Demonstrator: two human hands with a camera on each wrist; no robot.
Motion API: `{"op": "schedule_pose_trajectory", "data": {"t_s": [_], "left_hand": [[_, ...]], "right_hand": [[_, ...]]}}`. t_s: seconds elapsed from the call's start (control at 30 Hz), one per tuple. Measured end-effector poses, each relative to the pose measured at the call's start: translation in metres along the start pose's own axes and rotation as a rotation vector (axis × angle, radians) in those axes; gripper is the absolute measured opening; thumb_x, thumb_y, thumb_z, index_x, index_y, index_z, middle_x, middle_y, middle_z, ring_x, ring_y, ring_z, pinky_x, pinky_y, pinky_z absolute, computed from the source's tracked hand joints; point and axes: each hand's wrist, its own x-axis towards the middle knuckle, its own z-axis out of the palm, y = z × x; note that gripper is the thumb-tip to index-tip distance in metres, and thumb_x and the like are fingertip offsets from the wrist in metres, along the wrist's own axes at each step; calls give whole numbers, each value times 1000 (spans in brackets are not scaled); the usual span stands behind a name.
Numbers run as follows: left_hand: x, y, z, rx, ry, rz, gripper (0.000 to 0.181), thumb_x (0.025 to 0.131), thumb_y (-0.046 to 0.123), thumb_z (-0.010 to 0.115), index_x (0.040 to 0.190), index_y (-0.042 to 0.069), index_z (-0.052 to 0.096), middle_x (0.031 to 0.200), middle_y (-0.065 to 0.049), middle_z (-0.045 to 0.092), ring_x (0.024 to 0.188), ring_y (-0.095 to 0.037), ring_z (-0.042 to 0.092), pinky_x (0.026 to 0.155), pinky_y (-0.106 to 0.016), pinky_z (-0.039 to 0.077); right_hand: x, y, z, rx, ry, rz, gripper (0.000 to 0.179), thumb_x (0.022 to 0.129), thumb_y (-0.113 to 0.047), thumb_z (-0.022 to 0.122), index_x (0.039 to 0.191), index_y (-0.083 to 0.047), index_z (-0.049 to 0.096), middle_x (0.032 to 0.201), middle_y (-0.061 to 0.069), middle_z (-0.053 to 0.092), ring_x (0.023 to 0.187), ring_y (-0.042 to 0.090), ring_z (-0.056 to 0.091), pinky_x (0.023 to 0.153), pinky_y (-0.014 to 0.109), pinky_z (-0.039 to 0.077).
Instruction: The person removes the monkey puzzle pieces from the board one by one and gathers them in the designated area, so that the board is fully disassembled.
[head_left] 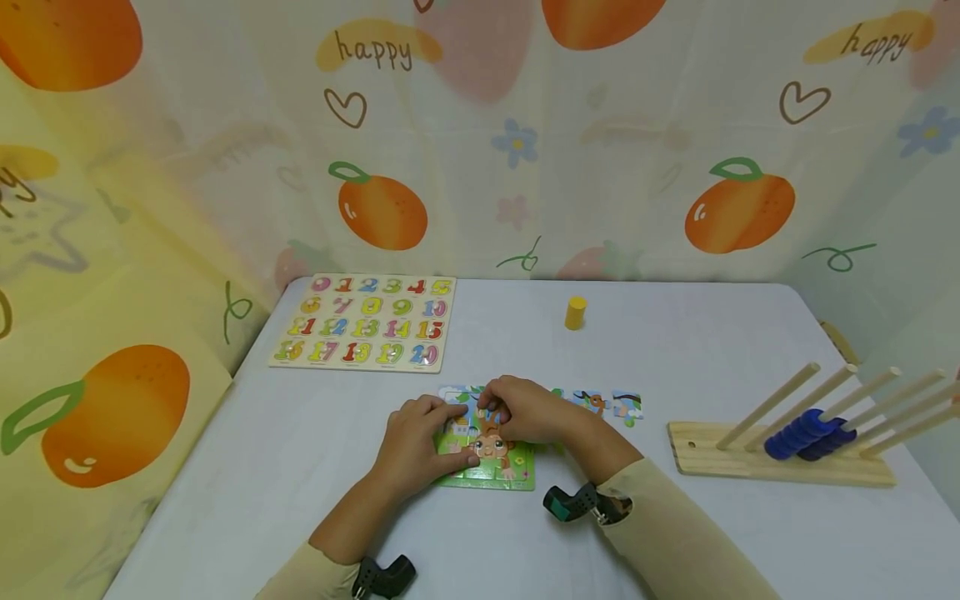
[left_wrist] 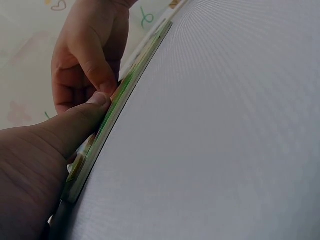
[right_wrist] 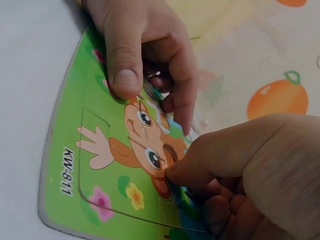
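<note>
A jigsaw puzzle with a monkey picture and a green border [head_left: 483, 482] lies flat on the table. At its left side is my left hand [head_left: 415, 442], thumb pressing on the picture and index finger reaching along the upper part. My right hand [head_left: 528, 410] works over the upper right of the picture with curled fingers. It pinches a puzzle piece at the monkey's ear [right_wrist: 161, 186], though its fingertips hide most of that piece. Loose puzzle pieces [head_left: 627, 406] lie just right of the board, partly behind the right forearm.
A number board [head_left: 365, 322] lies at the back left. Toward the back stands a yellow cylinder [head_left: 575, 313]. On the right is a wooden peg rack [head_left: 783, 468] with slanting rods and blue beads [head_left: 795, 435]. A patterned cloth [head_left: 465, 167] hangs behind the table.
</note>
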Motion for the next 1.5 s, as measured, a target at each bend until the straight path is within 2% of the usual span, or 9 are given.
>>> {"op": "schedule_pose_trajectory", "data": {"t_s": [0.4,0.67,0.77,0.97,1.17,1.3,1.5], "left_hand": [[0,0,0,12,5,10,75,74,55,96,136,20,75,115,1,63,103,-19,55,86,-42,39],[1,1,0,24,3,19,74,75,55,95,136,19,74,116,1,64,104,-20,55,87,-43,39],[1,1,-1,26,0,17,75,75,55,95,137,19,74,116,1,63,104,-20,55,86,-43,39],[1,2,-2,34,-5,14,75,75,56,95,136,19,74,115,1,63,104,-21,55,86,-43,40],[1,2,-1,40,-7,13,74,75,57,95,137,20,75,117,1,64,106,-21,56,87,-43,40],[0,2,0,38,-11,5,74,76,56,95,137,20,74,116,2,64,105,-20,55,86,-43,39],[1,4,-2,23,-23,-21,74,76,54,96,138,21,73,117,1,62,104,-20,52,87,-43,38]], "right_hand": [[1,4,1,116,-13,-14,44,86,10,71,123,-12,61,101,3,62,84,16,57,74,29,50],[1,9,1,192,7,-36,23,100,-9,73,120,-12,62,97,0,64,79,15,58,75,29,49],[1,9,1,227,9,-31,20,102,-8,71,120,-12,62,96,0,64,81,15,58,78,30,48],[1,12,0,371,-17,-3,20,103,-6,70,121,-9,62,93,4,64,81,17,58,78,31,49],[0,14,1,423,-32,7,19,103,-5,69,121,-9,63,92,4,64,77,15,57,76,30,49],[-3,13,-2,430,-8,1,21,102,-5,70,121,-10,64,93,4,64,81,18,58,77,32,49],[-9,16,-10,460,90,-26,24,100,-6,70,122,-4,62,93,4,62,86,21,57,77,33,47]]}}
